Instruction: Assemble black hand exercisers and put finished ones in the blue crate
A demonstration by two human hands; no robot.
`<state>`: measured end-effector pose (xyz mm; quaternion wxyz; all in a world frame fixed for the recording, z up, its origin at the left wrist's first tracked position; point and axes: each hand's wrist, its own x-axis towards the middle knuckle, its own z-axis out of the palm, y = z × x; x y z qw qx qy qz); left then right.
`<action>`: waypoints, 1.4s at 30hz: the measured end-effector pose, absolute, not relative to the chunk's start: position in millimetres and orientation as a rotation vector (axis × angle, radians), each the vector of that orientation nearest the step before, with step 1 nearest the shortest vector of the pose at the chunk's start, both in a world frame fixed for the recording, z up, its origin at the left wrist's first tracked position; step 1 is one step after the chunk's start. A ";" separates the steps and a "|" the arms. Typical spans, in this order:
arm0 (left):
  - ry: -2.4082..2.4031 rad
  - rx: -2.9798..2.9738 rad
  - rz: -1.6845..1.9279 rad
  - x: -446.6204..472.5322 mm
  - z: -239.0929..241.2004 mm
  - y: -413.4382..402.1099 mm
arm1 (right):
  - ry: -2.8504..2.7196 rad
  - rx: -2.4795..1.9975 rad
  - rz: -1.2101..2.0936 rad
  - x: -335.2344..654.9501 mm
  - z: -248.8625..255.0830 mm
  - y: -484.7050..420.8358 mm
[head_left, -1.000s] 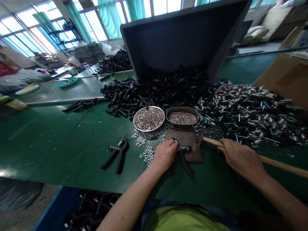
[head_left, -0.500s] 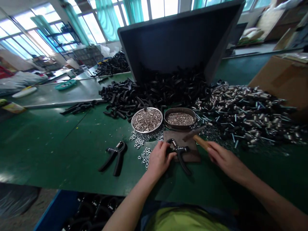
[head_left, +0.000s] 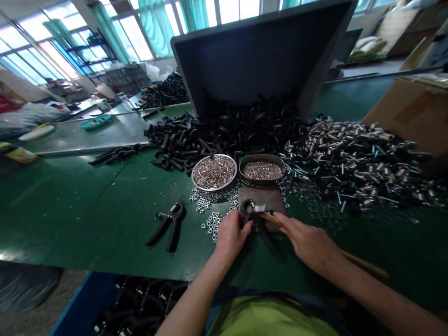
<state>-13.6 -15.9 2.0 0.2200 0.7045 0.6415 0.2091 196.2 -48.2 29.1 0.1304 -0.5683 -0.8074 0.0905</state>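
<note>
My left hand (head_left: 230,234) is closed on a black hand grip strengthener (head_left: 269,239), holding it against a flat metal plate (head_left: 276,197). In my right hand (head_left: 310,242) is a hammer (head_left: 270,218), gripped by its wooden handle. The hammer's head lies over the upper part of the grip strengthener and hides some of it; whether they touch, I cannot tell. Left of my hands, a second grip strengthener (head_left: 173,228) rests on the green table with its legs apart. Loose nuts (head_left: 212,225) are scattered beside my left hand.
Behind the plate stand a round dish (head_left: 214,172) of small metal pins and an oval tin (head_left: 262,170) of small metal parts. Black handles spill from a large grey bin (head_left: 259,60). Springs and bolts (head_left: 371,163) are heaped right. A blue crate (head_left: 75,305) sits below the table edge.
My right hand has swung the hammer left and down, from beside the plate to over the grip strengthener. My left hand keeps its hold in about the same place.
</note>
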 end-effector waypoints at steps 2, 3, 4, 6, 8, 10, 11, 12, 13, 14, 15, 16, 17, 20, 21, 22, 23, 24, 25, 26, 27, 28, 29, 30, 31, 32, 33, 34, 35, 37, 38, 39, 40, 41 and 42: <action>1.765 1.981 0.547 -13.8 3.6 -17.5 | -2.397 -1.684 0.195 202.0 21.0 -47.2; 1.755 1.998 0.536 -13.9 4.6 -18.1 | -2.379 -1.697 0.144 206.5 18.4 -48.1; 1.734 2.020 0.530 -14.3 5.7 -18.5 | -2.346 -1.715 0.079 211.9 16.5 -50.0; 1.662 2.071 0.534 -15.6 7.9 -18.5 | -2.271 -1.768 -0.079 224.6 13.7 -56.1; 1.577 2.093 0.567 -17.4 10.0 -17.0 | -2.221 -1.832 -0.246 238.9 9.2 -64.0; 1.516 1.999 0.654 -18.8 11.5 -14.3 | -2.222 -1.886 -0.378 253.1 2.1 -70.8; 1.482 1.879 0.715 -18.7 11.9 -13.1 | -2.240 -1.901 -0.420 259.4 -1.9 -72.9; 1.433 1.712 0.771 -17.8 12.2 -12.4 | -2.258 -1.910 -0.447 264.9 -5.5 -73.4; 1.372 1.513 0.815 -15.8 12.4 -12.4 | -2.274 -1.909 -0.458 269.2 -8.3 -72.1; 1.302 1.302 0.841 -12.9 12.6 -13.5 | -2.281 -1.894 -0.454 272.2 -9.9 -68.5; 1.231 1.101 0.853 -8.9 12.9 -15.9 | -2.283 -1.863 -0.431 273.6 -10.1 -62.5; 1.171 0.926 0.858 -4.1 13.4 -19.5 | -2.278 -1.820 -0.397 273.6 -8.7 -53.9; 1.128 0.782 0.861 1.3 14.1 -24.1 | -2.269 -1.772 -0.357 272.1 -5.7 -42.7; 1.062 0.554 0.888 16.5 16.6 -41.1 | -2.247 -1.642 -0.239 260.5 11.0 3.6; 1.048 0.544 0.894 20.2 17.7 -46.6 | -2.243 -1.612 -0.211 254.8 18.1 21.7; 1.038 0.561 0.896 22.8 19.0 -51.4 | -2.245 -1.619 -0.182 248.4 25.2 40.2; 1.028 0.599 0.892 24.3 20.6 -55.5 | -2.261 -1.652 -0.162 241.7 32.1 58.4; 1.022 0.650 0.875 24.8 22.6 -58.7 | -2.306 -1.716 -0.147 234.7 38.1 75.8; 1.023 0.705 0.849 24.3 24.7 -60.8 | -2.374 -1.807 -0.127 227.8 43.0 92.1; 1.030 0.761 0.821 23.2 27.1 -61.7 | -2.438 -1.881 -0.100 221.1 46.4 106.7; 1.039 0.827 0.797 21.4 29.5 -61.1 | -2.484 -1.925 -0.077 214.9 48.2 119.5; 1.047 0.904 0.783 19.3 31.7 -58.6 | -2.522 -1.957 -0.051 209.4 48.3 130.3; 1.055 0.995 0.780 16.9 33.7 -53.9 | -2.546 -1.970 -0.027 204.8 47.1 139.1; 1.069 1.092 0.788 14.5 35.3 -46.8 | -2.558 -1.976 -0.008 201.1 44.9 146.0; 1.090 1.195 0.798 12.2 36.6 -37.0 | -2.570 -1.986 0.011 198.4 42.2 151.0; 1.124 1.304 0.809 10.3 37.8 -24.4 | -2.579 -1.992 0.027 196.7 39.6 154.2; 1.173 1.414 0.816 9.0 38.8 -9.4 | -2.583 -1.996 0.038 195.8 37.4 156.0; 1.234 1.536 0.814 8.7 39.8 7.9 | -2.585 -1.994 0.046 195.7 36.0 156.5; 1.309 1.675 0.819 9.3 40.9 26.7 | -2.583 -1.989 0.052 196.2 35.4 156.0; 1.438 1.982 0.750 14.4 43.0 66.6 | -2.568 -1.978 0.057 198.2 36.4 153.4; 1.491 2.138 0.646 18.6 43.8 86.1 | -2.553 -1.974 0.056 199.4 37.5 151.8; 1.547 2.269 0.507 23.7 44.2 104.4 | -2.536 -1.971 0.054 200.5 38.7 150.4; 1.600 2.363 0.354 29.5 44.0 121.0 | -2.518 -1.971 0.053 201.6 39.6 149.2; 1.622 2.394 0.262 35.4 43.1 135.3 | -2.501 -1.973 0.051 202.6 40.2 148.3; 1.636 2.405 0.186 41.2 41.5 147.2 | -2.485 -1.975 0.051 203.4 40.3 147.9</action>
